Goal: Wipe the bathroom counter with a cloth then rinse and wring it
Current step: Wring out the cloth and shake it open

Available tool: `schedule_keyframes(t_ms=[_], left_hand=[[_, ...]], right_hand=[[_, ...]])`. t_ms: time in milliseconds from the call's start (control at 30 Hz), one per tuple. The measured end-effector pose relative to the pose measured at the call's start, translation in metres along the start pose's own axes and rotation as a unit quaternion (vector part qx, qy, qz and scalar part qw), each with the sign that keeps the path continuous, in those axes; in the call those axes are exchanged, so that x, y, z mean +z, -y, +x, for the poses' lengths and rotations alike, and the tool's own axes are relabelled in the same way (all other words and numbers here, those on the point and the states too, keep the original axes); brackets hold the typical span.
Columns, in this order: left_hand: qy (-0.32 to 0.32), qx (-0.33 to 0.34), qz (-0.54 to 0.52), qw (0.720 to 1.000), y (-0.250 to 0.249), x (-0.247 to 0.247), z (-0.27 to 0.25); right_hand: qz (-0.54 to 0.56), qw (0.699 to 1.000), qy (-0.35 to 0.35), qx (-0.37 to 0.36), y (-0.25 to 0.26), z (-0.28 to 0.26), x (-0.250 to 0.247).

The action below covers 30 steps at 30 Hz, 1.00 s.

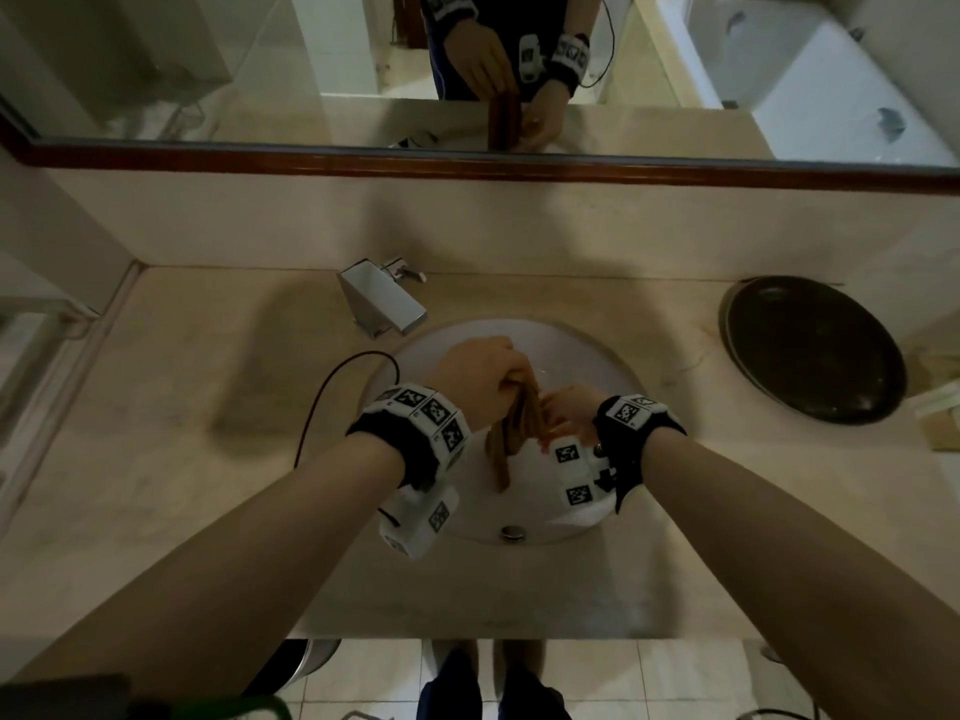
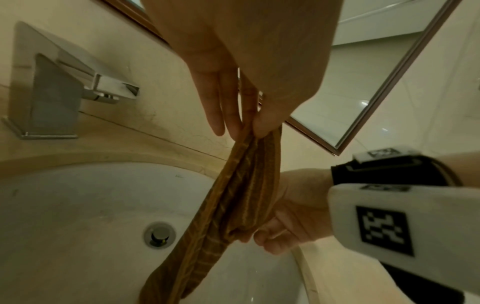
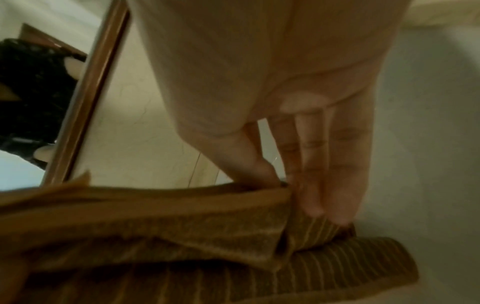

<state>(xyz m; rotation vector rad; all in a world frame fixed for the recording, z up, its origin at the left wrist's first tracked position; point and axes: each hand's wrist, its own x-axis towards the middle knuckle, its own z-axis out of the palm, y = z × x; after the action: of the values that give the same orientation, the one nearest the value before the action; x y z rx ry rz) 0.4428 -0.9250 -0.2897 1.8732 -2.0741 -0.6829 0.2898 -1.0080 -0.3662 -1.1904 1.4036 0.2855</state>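
A brown striped cloth [image 1: 514, 433] hangs bunched over the white sink basin [image 1: 587, 356]. My left hand [image 1: 485, 379] pinches its upper end between thumb and fingers [image 2: 249, 115]. My right hand [image 1: 569, 413] grips the cloth lower down, at its middle fold [image 2: 275, 230]. In the left wrist view the cloth [image 2: 228, 205] runs from the left hand down past the right hand, its tail trailing into the basin [image 2: 78, 205]. In the right wrist view my fingers [image 3: 314, 185] and thumb clamp a gathered fold of the cloth [image 3: 207, 236]. No water runs from the faucet [image 1: 382, 298].
The chrome faucet [image 2: 64, 92] stands at the back left of the basin, the drain plug [image 2: 159, 235] in its bottom. A dark round tray [image 1: 810, 350] lies on the beige counter [image 1: 208, 407] to the right. A framed mirror [image 1: 467, 70] spans the wall behind.
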Motion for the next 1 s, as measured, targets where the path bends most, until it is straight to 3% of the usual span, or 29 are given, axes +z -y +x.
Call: schedule_keyframes(t_ms=[100, 267, 367, 467, 533, 633, 700, 767, 833, 900, 1000], left_hand=[[-0.018, -0.028, 0.009, 0.999, 0.007, -0.003, -0.003], [-0.005, -0.171, -0.011, 0.985, 0.023, -0.002, -0.006], [0.009, -0.243, -0.065, 0.968, 0.023, 0.001, 0.001], [0.021, -0.297, -0.264, 0.917, 0.012, 0.003, 0.011], [0.039, -0.291, -0.34, 0.893, 0.005, 0.005, 0.017], [0.07, -0.261, -0.314, 0.91, 0.0, 0.006, 0.021], [0.059, -0.245, -0.216, 0.943, 0.001, 0.007, 0.022], [0.035, -0.252, -0.168, 0.952, 0.005, 0.011, 0.023], [0.015, -0.268, -0.24, 0.933, 0.009, 0.011, 0.024], [-0.002, -0.277, -0.353, 0.894, 0.01, 0.006, 0.022], [-0.022, -0.28, -0.471, 0.836, 0.004, -0.008, 0.021]], right_hand=[[0.027, 0.998, -0.059, -0.013, 0.009, -0.03, -0.003], [-0.076, 0.99, -0.12, -0.021, 0.034, -0.051, -0.021], [-0.062, 0.997, -0.054, 0.0, 0.049, -0.064, -0.021], [0.042, 0.999, 0.003, -0.03, 0.057, -0.062, -0.015], [0.116, 0.992, 0.023, -0.044, 0.062, -0.062, -0.009], [0.138, 0.986, 0.038, -0.081, 0.064, -0.066, -0.001], [0.139, 0.984, 0.045, -0.103, 0.063, -0.068, 0.001], [0.157, 0.979, 0.023, -0.131, 0.061, -0.065, 0.002], [0.201, 0.966, -0.05, -0.156, 0.056, -0.056, -0.003], [0.186, 0.959, -0.112, -0.182, 0.047, -0.048, -0.005], [-0.011, 0.973, -0.046, -0.227, 0.027, -0.036, 0.008]])
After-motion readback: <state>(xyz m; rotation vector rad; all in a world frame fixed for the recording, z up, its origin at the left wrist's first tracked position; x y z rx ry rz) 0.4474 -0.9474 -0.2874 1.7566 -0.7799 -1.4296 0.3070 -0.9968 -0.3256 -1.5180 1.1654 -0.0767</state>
